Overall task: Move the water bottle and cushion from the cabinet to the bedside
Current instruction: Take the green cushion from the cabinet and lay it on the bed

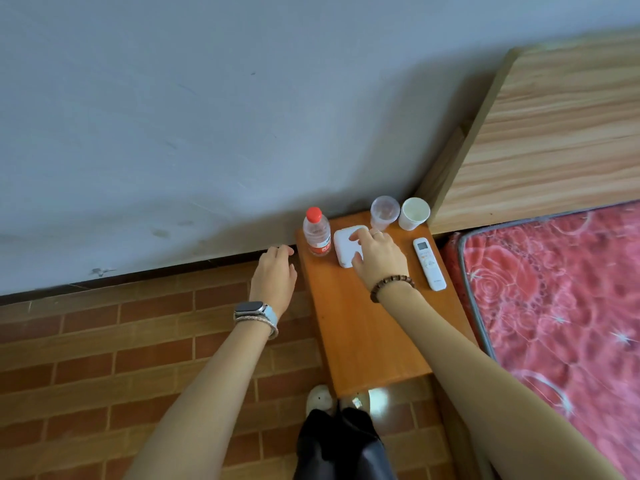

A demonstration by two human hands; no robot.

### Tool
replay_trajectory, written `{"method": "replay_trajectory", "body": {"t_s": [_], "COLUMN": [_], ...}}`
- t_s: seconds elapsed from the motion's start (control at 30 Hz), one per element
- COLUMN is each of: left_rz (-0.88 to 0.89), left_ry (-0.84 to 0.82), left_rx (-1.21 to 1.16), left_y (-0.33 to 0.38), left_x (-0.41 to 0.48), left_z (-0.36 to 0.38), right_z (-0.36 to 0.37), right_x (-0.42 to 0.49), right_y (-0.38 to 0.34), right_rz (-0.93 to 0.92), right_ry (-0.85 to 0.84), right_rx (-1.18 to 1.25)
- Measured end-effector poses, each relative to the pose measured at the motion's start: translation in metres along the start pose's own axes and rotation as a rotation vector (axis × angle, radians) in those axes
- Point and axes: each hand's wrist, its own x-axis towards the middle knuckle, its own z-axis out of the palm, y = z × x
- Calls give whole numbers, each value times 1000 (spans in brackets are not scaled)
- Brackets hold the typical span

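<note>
A person looks down at a small orange wooden bedside table (360,327) standing against a grey wall (173,116), with a bed's red floral mattress (561,306) just to its right and a wooden headboard (554,133) behind. The water bottle (316,233) stands upright at the table's far left corner, its long axis vertical and its red cap pointing up, with no hand on it. Just right of it lies a flat, white, rounded-square pad, seemingly the cushion (346,245); it lies flat with no marked long axis. The right hand (377,252), a bead bracelet at its wrist, rests spread on top of the pad, fingers extended and thumb along the near edge, pressing or settling it rather than gripping. The left hand (275,277), with a watch at the wrist, hovers empty and loosely open off the table's left edge, near the bottle but not touching it. Behind the pad stand a clear plastic cup (383,213) and a white paper cup (413,214); a white remote control (429,264) lies to the right. Judging from this, both things are already at the bedside and the placing step is nearly complete; the next move probably calls only for lifting the right hand away without shifting the pad into the bottle or the cups.
</note>
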Motion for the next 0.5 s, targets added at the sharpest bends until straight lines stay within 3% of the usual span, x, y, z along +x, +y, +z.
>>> {"method": "replay_trajectory", "body": {"t_s": [0.33,0.5], "left_rz": [262,412], "left_ry": [-44,-70], "left_rx": [282,345], "left_y": [19,5], "left_x": [-81,-91], "left_z": [-77,-91], "right_z": [-58,-67], "right_x": [-112,-147], "right_y": [-20,-29], "right_rz": [72,190], "right_ry": [-100,-36], "right_rx": [-98,-105]}}
